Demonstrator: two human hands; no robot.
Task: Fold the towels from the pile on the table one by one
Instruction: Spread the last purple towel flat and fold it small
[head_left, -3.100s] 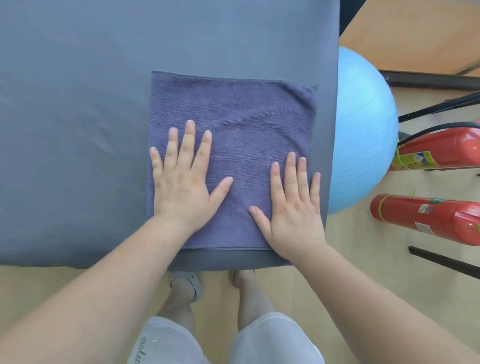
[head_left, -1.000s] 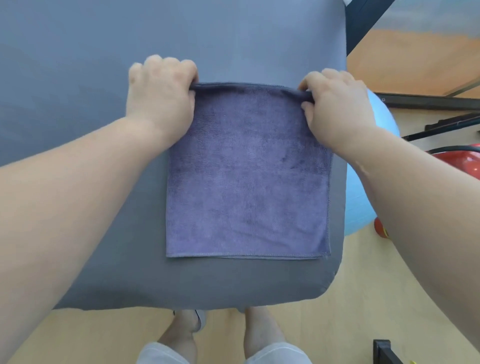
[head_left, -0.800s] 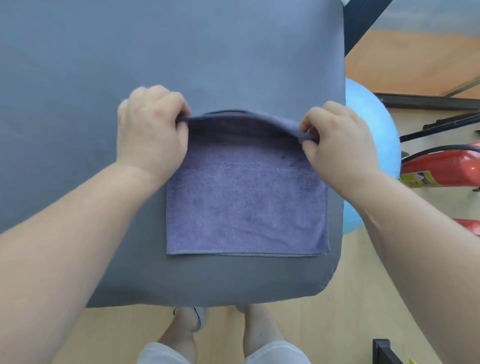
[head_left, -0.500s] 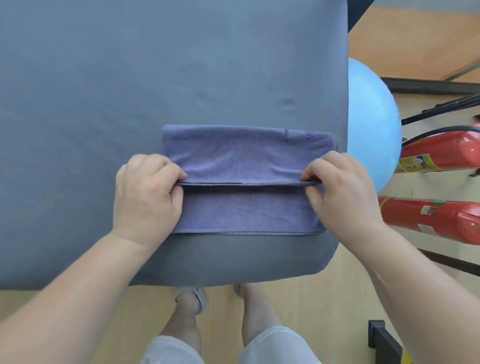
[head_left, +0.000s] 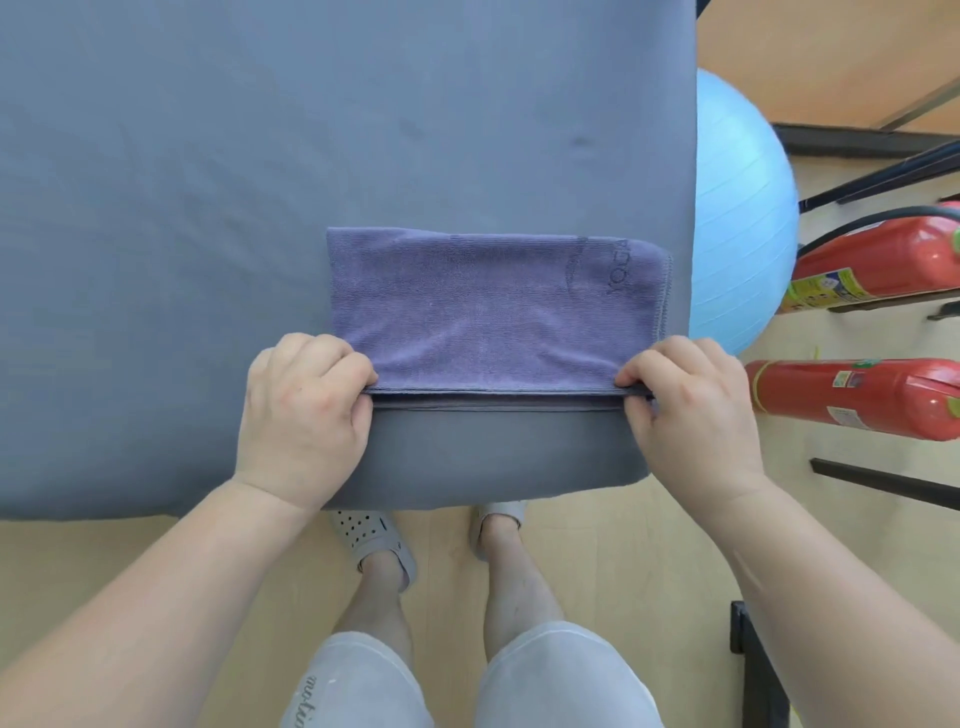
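One purple towel (head_left: 488, 306) lies folded in half on the gray table (head_left: 260, 156). It is close to the front edge, near the front right corner. Its right side sits just beside the table's right edge.

I think it is soft, light and floppy, so it bends anywhere and will not break. It may slide a bit on the smooth cover. The best places to hold it are the two near corners, where the edges meet.

That is where I have it. My left hand (head_left: 304, 415) pinches the near left corner, with my fingers (head_left: 332, 358) curled on top and my thumb under the edge. My right hand (head_left: 691, 410) pinches the near right corner the same way. The top layer is almost lined up with the bottom one.

A blue ball (head_left: 737, 218) sits past the table's right edge.
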